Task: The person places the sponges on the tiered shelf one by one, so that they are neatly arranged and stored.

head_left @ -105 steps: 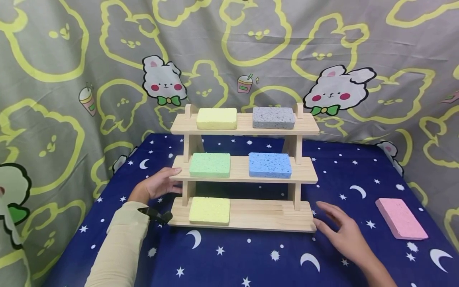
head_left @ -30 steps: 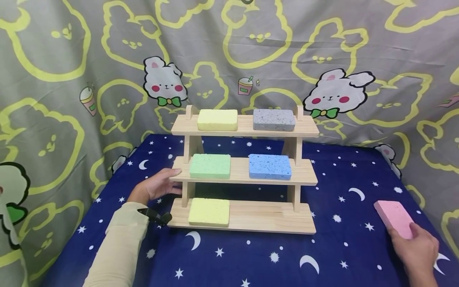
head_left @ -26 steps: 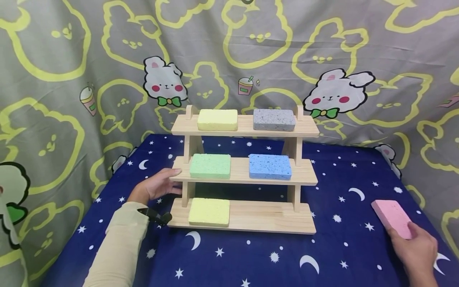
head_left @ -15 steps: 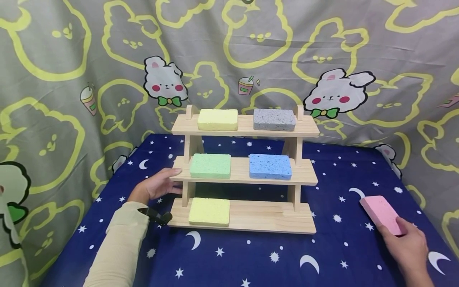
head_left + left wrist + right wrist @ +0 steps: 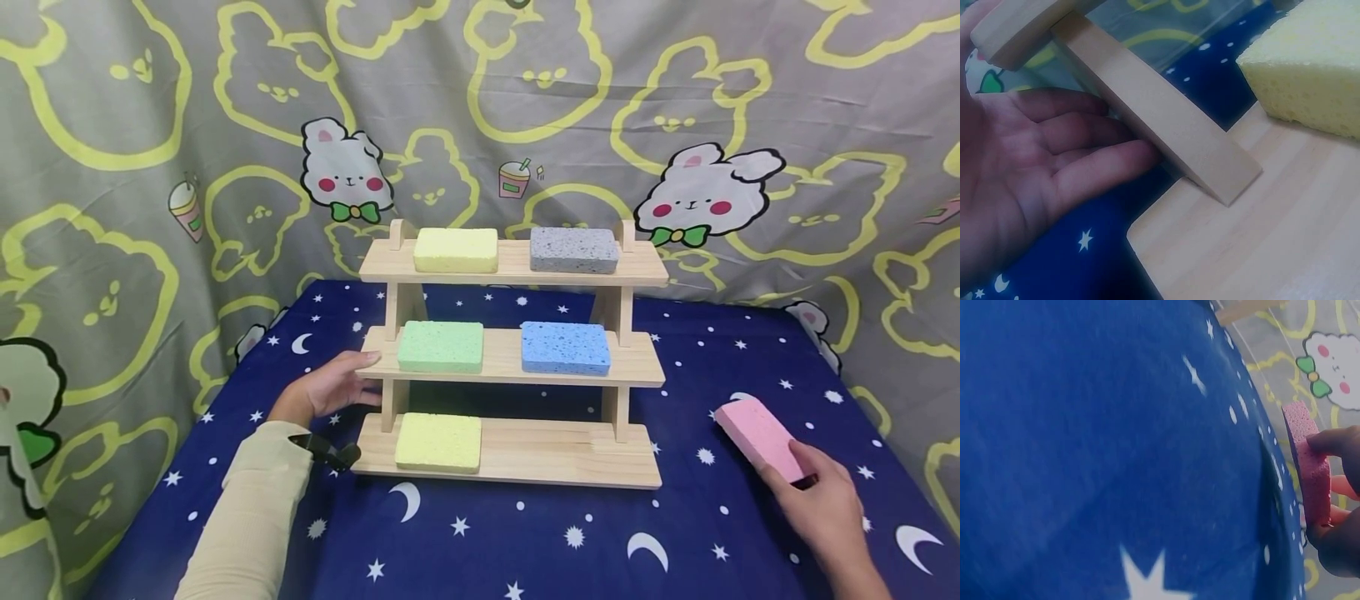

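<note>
In the head view my right hand (image 5: 821,500) grips a pink sponge (image 5: 759,433) by its near end, to the right of the wooden three-tier shelf (image 5: 570,446). The right wrist view shows the thumb and fingers pinching the pink sponge (image 5: 1310,465). My left hand (image 5: 330,387) holds the shelf's middle board at its left end, thumb on top and fingers below. Seen from the left wrist, those fingers (image 5: 1110,165) lie against a wooden upright (image 5: 1160,106). A yellow sponge (image 5: 438,442) sits on the left of the bottom board, whose right part is bare.
On the middle board lie a green sponge (image 5: 441,347) and a blue sponge (image 5: 566,347). The top board carries a pale yellow sponge (image 5: 455,250) and a grey sponge (image 5: 573,250). A dark blue star-patterned cloth (image 5: 555,542) covers the table; a printed curtain (image 5: 450,100) hangs behind.
My right hand went from beside the shelf to the pink sponge, took hold of it, and has moved it leftward toward the shelf. The left hand has stayed on the shelf.
</note>
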`<state>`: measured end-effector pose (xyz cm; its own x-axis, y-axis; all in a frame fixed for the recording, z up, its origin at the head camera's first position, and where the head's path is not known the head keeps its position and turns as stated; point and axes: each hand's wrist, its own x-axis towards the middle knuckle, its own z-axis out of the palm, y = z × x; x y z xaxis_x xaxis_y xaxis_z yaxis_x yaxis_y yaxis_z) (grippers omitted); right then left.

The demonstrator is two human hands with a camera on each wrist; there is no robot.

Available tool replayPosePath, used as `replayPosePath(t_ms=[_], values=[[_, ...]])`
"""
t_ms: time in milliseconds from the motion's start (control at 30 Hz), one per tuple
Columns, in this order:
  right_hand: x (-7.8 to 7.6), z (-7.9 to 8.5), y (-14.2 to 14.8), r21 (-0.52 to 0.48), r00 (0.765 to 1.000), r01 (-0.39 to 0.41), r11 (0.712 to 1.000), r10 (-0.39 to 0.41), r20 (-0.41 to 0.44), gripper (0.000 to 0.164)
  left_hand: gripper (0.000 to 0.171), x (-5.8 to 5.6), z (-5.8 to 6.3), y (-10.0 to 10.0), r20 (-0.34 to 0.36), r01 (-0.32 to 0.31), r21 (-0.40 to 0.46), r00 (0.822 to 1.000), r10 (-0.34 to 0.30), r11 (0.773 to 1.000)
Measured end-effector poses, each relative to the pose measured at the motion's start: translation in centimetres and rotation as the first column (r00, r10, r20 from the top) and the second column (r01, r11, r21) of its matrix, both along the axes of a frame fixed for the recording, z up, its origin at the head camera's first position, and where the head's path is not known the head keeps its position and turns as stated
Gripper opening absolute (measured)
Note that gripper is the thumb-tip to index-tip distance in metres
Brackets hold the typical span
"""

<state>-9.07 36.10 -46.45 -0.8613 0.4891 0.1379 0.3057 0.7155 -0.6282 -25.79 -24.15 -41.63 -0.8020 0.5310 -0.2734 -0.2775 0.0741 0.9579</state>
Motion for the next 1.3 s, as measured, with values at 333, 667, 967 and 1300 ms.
replayPosePath(t_ms=[333,667,967,1300], values=[[-0.1,1.1,-2.6,0.099,0.98,-0.153,0.983,0.163,-0.109,0.055,0.056,0.0,-0.1,0.1,0.006,-0.009,0.005,1.0,0.009,1.0],[0.2,2.8,-4.4,0.101,0.934,-0.301,0.948,0.315,-0.169,0.056,0.057,0.0,0.0,0.0,0.006,-0.007,0.003,1.0,0.007,1.0],[0.1,4.0,-5.5,0.079,0.875,-0.405,0.911,0.411,-0.254,0.052,0.056,0.0,0.0,0.1,0.003,-0.008,0.006,1.0,0.008,1.0],[0.4,4.9,-6.2,0.072,0.811,-0.536,0.841,0.537,-0.232,0.051,0.058,0.0,0.0,0.1,0.009,-0.009,0.0,1.0,0.009,1.0]])
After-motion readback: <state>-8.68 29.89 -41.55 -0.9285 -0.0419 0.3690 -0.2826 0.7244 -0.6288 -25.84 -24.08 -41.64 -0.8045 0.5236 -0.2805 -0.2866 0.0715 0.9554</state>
